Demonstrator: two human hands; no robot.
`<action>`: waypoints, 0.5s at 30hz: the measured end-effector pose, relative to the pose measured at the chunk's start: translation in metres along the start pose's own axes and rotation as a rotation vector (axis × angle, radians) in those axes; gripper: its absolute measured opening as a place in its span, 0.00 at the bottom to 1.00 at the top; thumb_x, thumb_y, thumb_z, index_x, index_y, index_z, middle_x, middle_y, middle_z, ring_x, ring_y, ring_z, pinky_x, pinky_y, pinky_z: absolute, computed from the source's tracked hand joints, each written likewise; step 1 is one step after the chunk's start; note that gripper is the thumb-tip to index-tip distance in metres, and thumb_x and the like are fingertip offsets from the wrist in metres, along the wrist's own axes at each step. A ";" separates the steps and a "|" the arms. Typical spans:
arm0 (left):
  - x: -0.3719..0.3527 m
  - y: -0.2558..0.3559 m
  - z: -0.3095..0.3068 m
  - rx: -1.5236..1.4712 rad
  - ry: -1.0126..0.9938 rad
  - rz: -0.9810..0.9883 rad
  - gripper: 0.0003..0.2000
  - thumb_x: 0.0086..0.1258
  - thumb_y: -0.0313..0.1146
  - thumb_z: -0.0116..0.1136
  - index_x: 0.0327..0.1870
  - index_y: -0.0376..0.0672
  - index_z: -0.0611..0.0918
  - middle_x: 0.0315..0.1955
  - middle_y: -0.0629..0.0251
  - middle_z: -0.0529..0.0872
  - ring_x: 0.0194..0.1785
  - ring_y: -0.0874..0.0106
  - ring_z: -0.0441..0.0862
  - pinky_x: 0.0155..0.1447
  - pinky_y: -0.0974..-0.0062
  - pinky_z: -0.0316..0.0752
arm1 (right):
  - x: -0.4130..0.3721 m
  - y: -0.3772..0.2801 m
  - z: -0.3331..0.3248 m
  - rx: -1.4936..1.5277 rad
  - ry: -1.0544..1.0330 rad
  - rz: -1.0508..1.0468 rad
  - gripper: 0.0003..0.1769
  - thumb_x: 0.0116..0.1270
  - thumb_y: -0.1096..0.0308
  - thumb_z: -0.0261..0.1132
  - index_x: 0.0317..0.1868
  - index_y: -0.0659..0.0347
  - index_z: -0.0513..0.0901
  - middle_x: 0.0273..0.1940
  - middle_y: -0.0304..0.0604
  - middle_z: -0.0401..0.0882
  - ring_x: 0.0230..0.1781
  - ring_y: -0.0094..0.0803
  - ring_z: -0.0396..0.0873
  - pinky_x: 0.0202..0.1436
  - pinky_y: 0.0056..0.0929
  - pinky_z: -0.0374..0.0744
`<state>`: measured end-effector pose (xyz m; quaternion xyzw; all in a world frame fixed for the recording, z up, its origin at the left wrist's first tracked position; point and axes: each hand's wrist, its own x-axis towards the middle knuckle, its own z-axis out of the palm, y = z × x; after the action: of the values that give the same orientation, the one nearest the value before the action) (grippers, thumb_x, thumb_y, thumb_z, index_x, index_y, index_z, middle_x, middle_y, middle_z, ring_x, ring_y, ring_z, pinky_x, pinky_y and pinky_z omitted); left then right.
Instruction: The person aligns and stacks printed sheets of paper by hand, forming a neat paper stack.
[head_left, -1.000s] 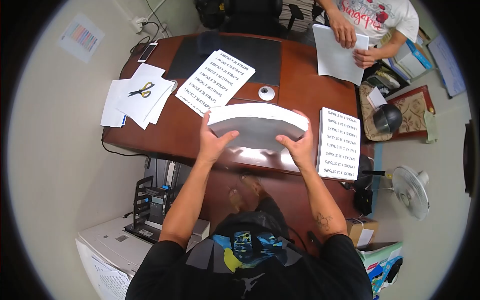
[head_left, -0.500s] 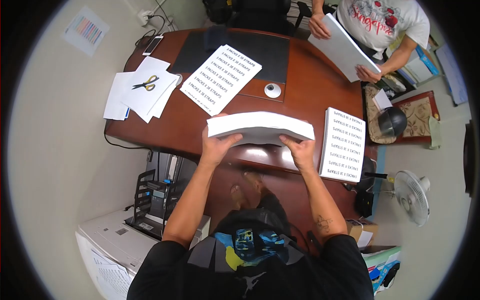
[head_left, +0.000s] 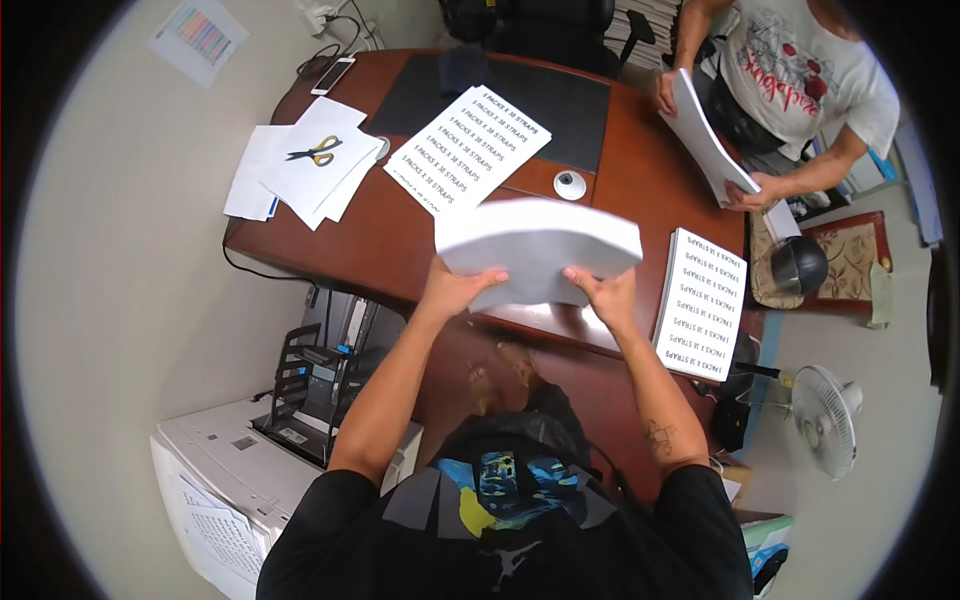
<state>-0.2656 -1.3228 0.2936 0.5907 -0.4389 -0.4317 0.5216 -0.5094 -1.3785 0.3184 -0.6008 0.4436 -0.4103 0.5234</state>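
A thick stack of white paper (head_left: 535,245) is held up above the front edge of the desk, bowed and slightly blurred along its top. My left hand (head_left: 460,287) grips its left side, thumb on the near face and fingers hidden behind. On the opposite side my right hand (head_left: 607,292) grips it the same way. Just beyond lies a printed stack (head_left: 468,145) reading "5 PACKS X 38 STRAPS". To the right of my right hand, another printed stack (head_left: 702,305) with the same words rests at the desk's edge.
Across the wooden desk (head_left: 330,255), a co-worker (head_left: 800,80) holds a bent paper stack (head_left: 705,140). Yellow-handled scissors (head_left: 322,150) lie on loose white sheets (head_left: 300,185). A phone (head_left: 333,76) lies at the back left. A fan (head_left: 825,420) stands right, a printer (head_left: 215,455) left.
My paper stack has tilted so that more of its near face shows, still in both hands. The co-worker's stack has become more upright and bent. The whole view has shifted slightly.
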 end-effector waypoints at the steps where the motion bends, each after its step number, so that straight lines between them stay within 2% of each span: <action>1: 0.000 0.009 -0.004 -0.015 -0.045 -0.092 0.24 0.53 0.27 0.77 0.51 0.31 0.80 0.42 0.57 0.87 0.44 0.70 0.85 0.49 0.71 0.81 | 0.006 -0.006 -0.004 -0.093 -0.023 0.003 0.17 0.57 0.69 0.76 0.43 0.72 0.84 0.38 0.48 0.87 0.36 0.32 0.84 0.42 0.30 0.82; 2: 0.001 0.019 -0.008 -0.030 -0.091 -0.186 0.24 0.55 0.24 0.75 0.52 0.30 0.79 0.44 0.55 0.86 0.45 0.68 0.85 0.50 0.71 0.81 | 0.012 -0.010 -0.007 -0.187 -0.045 0.008 0.19 0.58 0.66 0.76 0.42 0.73 0.83 0.37 0.49 0.87 0.34 0.32 0.84 0.40 0.30 0.82; 3: 0.003 0.027 -0.009 -0.008 -0.105 -0.277 0.21 0.60 0.27 0.72 0.51 0.26 0.79 0.42 0.52 0.87 0.42 0.67 0.86 0.46 0.71 0.83 | 0.018 -0.013 -0.007 -0.120 -0.076 0.154 0.22 0.59 0.62 0.75 0.42 0.75 0.82 0.36 0.49 0.87 0.32 0.33 0.84 0.37 0.31 0.82; 4: 0.005 0.016 -0.010 -0.147 -0.136 -0.362 0.20 0.63 0.31 0.70 0.52 0.26 0.79 0.43 0.52 0.87 0.43 0.66 0.86 0.47 0.70 0.83 | 0.023 -0.012 -0.004 -0.013 -0.075 0.303 0.22 0.60 0.64 0.74 0.44 0.76 0.82 0.35 0.48 0.86 0.32 0.32 0.85 0.36 0.31 0.82; 6: 0.003 -0.021 -0.015 -0.210 -0.282 -0.584 0.20 0.66 0.33 0.67 0.54 0.28 0.79 0.44 0.53 0.87 0.44 0.67 0.86 0.46 0.70 0.82 | 0.031 0.015 0.001 0.034 -0.057 0.593 0.22 0.61 0.63 0.74 0.46 0.76 0.81 0.36 0.51 0.86 0.35 0.34 0.85 0.39 0.33 0.83; 8: -0.011 -0.047 -0.005 0.091 -0.327 -0.696 0.21 0.68 0.33 0.65 0.56 0.28 0.79 0.46 0.54 0.86 0.47 0.67 0.85 0.45 0.69 0.80 | 0.030 0.079 0.005 -0.063 -0.082 0.652 0.22 0.63 0.62 0.71 0.46 0.76 0.81 0.39 0.54 0.86 0.38 0.37 0.86 0.41 0.35 0.84; 9: -0.020 -0.060 0.002 0.158 -0.294 -0.651 0.21 0.67 0.34 0.65 0.57 0.28 0.78 0.48 0.54 0.85 0.47 0.66 0.84 0.46 0.68 0.79 | 0.023 0.092 0.008 -0.254 -0.131 0.588 0.23 0.63 0.64 0.70 0.48 0.78 0.79 0.44 0.57 0.84 0.44 0.41 0.85 0.46 0.37 0.83; 10: -0.023 -0.069 0.006 0.132 -0.245 -0.629 0.22 0.67 0.33 0.65 0.56 0.26 0.78 0.48 0.52 0.85 0.47 0.64 0.84 0.48 0.67 0.78 | 0.024 0.091 0.010 -0.254 -0.133 0.586 0.23 0.63 0.64 0.70 0.48 0.78 0.79 0.44 0.57 0.84 0.44 0.41 0.85 0.46 0.37 0.83; 12: -0.027 -0.077 0.016 0.211 -0.255 -0.599 0.21 0.66 0.31 0.63 0.56 0.25 0.78 0.48 0.50 0.85 0.47 0.63 0.84 0.50 0.66 0.77 | 0.014 0.088 0.018 -0.488 -0.181 0.465 0.23 0.63 0.66 0.68 0.50 0.79 0.78 0.47 0.60 0.83 0.45 0.46 0.84 0.48 0.37 0.81; 13: -0.032 -0.065 0.027 0.357 -0.279 -0.547 0.20 0.66 0.32 0.63 0.54 0.25 0.78 0.47 0.47 0.85 0.49 0.60 0.84 0.52 0.66 0.77 | 0.016 0.043 0.028 -0.572 -0.291 0.608 0.32 0.59 0.63 0.69 0.56 0.80 0.71 0.52 0.70 0.79 0.53 0.55 0.81 0.57 0.41 0.79; 14: -0.027 -0.045 0.039 0.503 -0.298 -0.472 0.20 0.66 0.32 0.62 0.53 0.25 0.79 0.46 0.45 0.85 0.51 0.58 0.84 0.54 0.65 0.77 | 0.015 0.063 0.032 -0.478 -0.362 0.444 0.30 0.60 0.66 0.68 0.57 0.81 0.71 0.52 0.68 0.79 0.53 0.54 0.81 0.58 0.40 0.79; 15: -0.031 -0.029 0.050 0.607 -0.217 -0.456 0.19 0.69 0.33 0.59 0.52 0.24 0.79 0.46 0.45 0.85 0.49 0.58 0.85 0.53 0.64 0.79 | 0.014 0.044 0.030 -0.291 -0.372 0.546 0.29 0.61 0.68 0.68 0.57 0.80 0.71 0.51 0.65 0.80 0.52 0.51 0.82 0.57 0.40 0.79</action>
<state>-0.3201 -1.3024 0.2623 0.7513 -0.4567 -0.4470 0.1646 -0.4811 -1.3869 0.2715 -0.5927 0.5388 -0.0714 0.5944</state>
